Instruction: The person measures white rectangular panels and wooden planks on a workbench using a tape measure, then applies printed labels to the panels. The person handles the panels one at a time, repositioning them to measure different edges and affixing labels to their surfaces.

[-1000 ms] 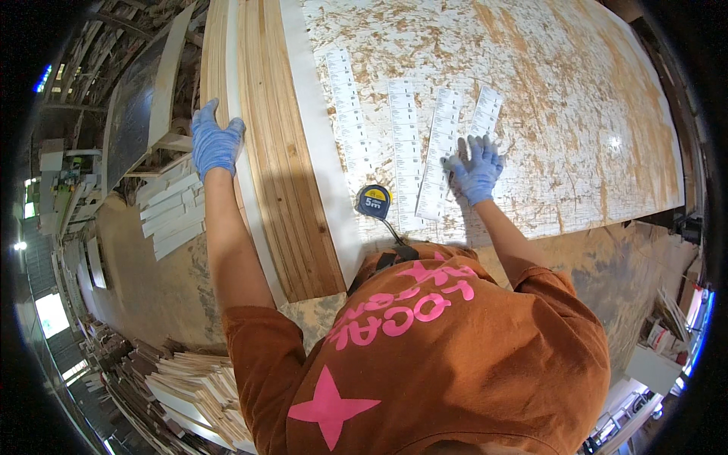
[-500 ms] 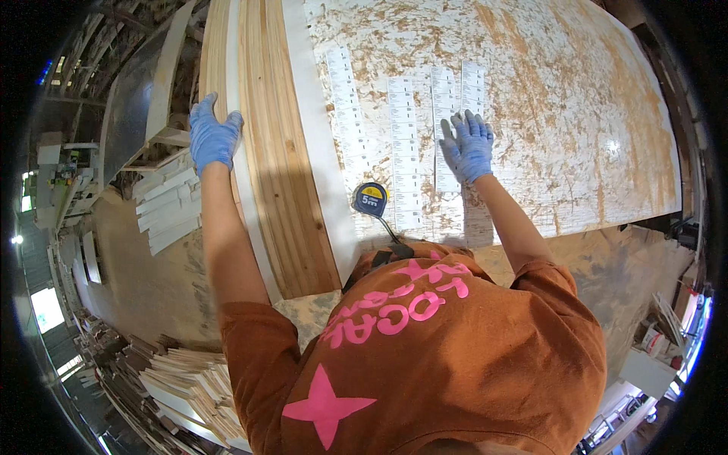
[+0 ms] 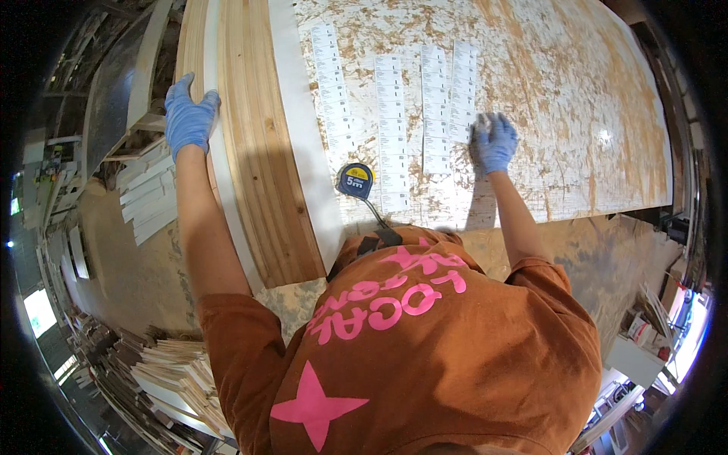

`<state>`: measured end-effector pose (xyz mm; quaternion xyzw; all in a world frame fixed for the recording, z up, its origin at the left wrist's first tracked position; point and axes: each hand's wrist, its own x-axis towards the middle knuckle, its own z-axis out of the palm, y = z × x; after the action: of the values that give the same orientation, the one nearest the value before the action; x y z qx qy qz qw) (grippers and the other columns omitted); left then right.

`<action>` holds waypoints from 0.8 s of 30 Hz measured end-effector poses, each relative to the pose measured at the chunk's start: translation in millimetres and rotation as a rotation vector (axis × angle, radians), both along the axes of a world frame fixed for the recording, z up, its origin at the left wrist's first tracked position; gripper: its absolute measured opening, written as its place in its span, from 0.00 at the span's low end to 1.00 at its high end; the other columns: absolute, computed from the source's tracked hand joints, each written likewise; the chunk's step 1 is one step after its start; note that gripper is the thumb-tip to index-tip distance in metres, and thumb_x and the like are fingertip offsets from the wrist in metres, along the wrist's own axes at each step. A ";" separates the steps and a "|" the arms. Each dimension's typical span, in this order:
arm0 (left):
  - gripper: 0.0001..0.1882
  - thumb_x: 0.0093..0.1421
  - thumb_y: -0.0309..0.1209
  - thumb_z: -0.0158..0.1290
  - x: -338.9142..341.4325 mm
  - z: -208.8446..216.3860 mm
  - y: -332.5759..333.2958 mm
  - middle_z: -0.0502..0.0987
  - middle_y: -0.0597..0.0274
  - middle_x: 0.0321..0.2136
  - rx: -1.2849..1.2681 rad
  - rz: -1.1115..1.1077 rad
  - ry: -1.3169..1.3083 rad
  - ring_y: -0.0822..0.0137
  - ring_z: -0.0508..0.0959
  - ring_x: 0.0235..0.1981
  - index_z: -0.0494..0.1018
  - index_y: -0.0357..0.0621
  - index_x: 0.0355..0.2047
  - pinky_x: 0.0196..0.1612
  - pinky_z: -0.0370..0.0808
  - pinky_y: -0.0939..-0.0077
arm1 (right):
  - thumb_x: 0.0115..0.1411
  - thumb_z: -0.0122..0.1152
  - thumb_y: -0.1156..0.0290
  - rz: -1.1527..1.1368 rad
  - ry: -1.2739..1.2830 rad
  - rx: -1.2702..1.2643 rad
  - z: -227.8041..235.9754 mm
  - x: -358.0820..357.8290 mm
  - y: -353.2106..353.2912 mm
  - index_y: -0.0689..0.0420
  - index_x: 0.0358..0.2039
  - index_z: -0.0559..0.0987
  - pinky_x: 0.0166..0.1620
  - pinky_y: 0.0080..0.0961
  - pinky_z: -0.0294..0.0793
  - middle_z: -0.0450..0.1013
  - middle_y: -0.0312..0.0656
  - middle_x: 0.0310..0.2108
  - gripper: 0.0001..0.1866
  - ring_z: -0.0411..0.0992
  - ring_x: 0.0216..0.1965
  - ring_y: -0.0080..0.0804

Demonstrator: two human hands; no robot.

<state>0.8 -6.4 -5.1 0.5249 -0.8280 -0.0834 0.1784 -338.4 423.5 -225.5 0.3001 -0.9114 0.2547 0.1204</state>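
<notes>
My left hand [image 3: 190, 120], in a blue glove, rests on the left edge of a stack of long light wood boards [image 3: 254, 129], thumb spread from the fingers. My right hand [image 3: 497, 142], gloved in blue with greyish fingertips, is over a white, brown-smeared panel [image 3: 576, 91]. Its fingers are bent and slightly apart, and nothing shows in them. It is just right of the lower end of a white label strip [image 3: 463, 91]. Three more strips lie to the left: one label strip [image 3: 435, 114], a longer strip [image 3: 391, 136] and a tilted strip [image 3: 331, 83].
A blue and yellow tape measure [image 3: 355, 180] lies near the panel's front edge, with a cord running toward my body. White boards [image 3: 150, 193] are piled at the left. Wood offcuts [image 3: 178, 375] are heaped at the lower left. A dusty floor [image 3: 114, 265] surrounds the work surface.
My right hand has come off the label strips to their right side, its fingers now more bent. The left hand keeps its place on the boards. The whole view has shifted slightly.
</notes>
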 end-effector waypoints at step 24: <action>0.30 0.55 0.25 0.59 12.6 -21.9 -26.5 0.63 0.45 0.60 -0.004 -0.101 0.163 0.53 0.62 0.62 0.65 0.41 0.59 0.64 0.58 0.63 | 0.58 0.52 0.49 -0.195 -0.051 0.257 -8.4 -21.6 28.7 0.44 0.53 0.73 0.62 0.47 0.51 0.62 0.46 0.60 0.24 0.56 0.61 0.50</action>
<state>13.4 -32.9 -27.0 0.4737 -0.8364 -0.1331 0.2416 -359.9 452.2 -233.9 0.2166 -0.9640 0.1304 0.0821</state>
